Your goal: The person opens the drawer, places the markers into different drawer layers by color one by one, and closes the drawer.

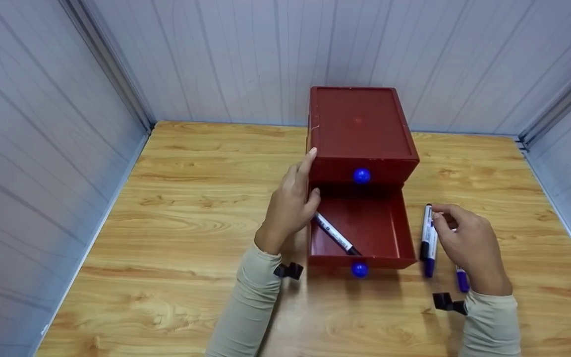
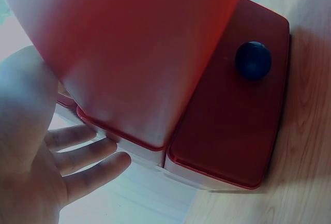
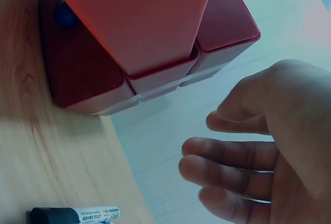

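On the bench (image 1: 166,208) the red chest (image 1: 360,131) has two drawers, the lower (image 1: 365,233) open with one marker (image 1: 335,233) lying aslant inside, the left hand (image 1: 290,208) flat against its side, while right of it the right hand (image 1: 469,245) touches, fingers loosely bent, three markers (image 1: 427,238) lying lengthwise.

Left hand (image 1: 290,206) flat, fingers straight; right hand (image 1: 469,245) fingers loosely curled.
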`<state>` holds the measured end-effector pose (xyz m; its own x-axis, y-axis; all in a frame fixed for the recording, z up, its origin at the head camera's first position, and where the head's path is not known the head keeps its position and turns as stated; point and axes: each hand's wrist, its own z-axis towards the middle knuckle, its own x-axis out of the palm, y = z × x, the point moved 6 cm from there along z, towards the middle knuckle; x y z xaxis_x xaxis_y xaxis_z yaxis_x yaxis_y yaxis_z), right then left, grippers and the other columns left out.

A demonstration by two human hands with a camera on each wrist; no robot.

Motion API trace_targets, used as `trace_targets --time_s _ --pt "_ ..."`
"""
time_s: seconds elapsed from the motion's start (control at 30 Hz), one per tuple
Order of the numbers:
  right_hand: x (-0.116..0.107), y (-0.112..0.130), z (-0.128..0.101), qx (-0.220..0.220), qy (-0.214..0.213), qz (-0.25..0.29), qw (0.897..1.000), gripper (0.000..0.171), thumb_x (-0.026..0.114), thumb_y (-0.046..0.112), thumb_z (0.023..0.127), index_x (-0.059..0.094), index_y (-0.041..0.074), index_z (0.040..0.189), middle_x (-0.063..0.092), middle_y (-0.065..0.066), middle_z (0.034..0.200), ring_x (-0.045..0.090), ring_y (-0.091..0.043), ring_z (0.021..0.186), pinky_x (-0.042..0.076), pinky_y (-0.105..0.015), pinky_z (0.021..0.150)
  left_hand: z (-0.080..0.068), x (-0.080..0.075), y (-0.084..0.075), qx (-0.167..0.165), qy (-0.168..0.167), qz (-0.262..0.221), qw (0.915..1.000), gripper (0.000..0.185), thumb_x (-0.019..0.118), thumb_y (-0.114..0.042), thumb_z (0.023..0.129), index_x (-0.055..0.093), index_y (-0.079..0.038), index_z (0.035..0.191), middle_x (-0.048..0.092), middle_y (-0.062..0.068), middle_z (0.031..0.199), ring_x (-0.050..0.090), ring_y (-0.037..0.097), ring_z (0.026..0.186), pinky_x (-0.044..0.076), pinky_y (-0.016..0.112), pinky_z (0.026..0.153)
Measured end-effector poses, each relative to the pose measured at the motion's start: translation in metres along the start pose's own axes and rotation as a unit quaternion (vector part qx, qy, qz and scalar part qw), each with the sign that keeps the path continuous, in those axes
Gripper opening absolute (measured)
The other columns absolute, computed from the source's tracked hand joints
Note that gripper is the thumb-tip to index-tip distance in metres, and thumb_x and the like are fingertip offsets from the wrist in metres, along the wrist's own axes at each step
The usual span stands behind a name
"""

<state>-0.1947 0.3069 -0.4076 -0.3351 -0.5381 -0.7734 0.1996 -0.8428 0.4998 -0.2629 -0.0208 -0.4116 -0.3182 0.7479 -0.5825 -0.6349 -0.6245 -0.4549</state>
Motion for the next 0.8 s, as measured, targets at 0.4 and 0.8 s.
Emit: trace_targets --time_s 0.4,0.8 --pt "0.015 -0.023 -0.001 0.089 0.116 -0.031 0.989 0.039 0.052 0.035 0.103 0.068 0.008 0.125 0.073 -0.012 0.1 0.065 -0.026 0.08 0.045 -0.039 0.064 0.001 0.0 0.0 -0.002 0.0 -0.001 1.0 0.085 0.066 -0.006 0.086 0.025 -0.022 0.158 0.057 0.013 0.125 0.051 0.022 0.083 0.051 0.038 0.066" --pt "0.034 -0.036 -0.004 0.102 0.217 -0.048 0.97 0.051 0.048 0.042 0.103 0.058 0.003 0.134 0.07 -0.019 0.108 0.066 -0.036 0.096 0.049 -0.053 0.078 0.001 0.001 0.001 -0.004 0.005 -0.002 1.0 0.084 0.065 -0.005 0.086 0.025 -0.022 0.158 0.057 0.012 0.12 0.047 0.021 0.08 0.048 0.037 0.061"
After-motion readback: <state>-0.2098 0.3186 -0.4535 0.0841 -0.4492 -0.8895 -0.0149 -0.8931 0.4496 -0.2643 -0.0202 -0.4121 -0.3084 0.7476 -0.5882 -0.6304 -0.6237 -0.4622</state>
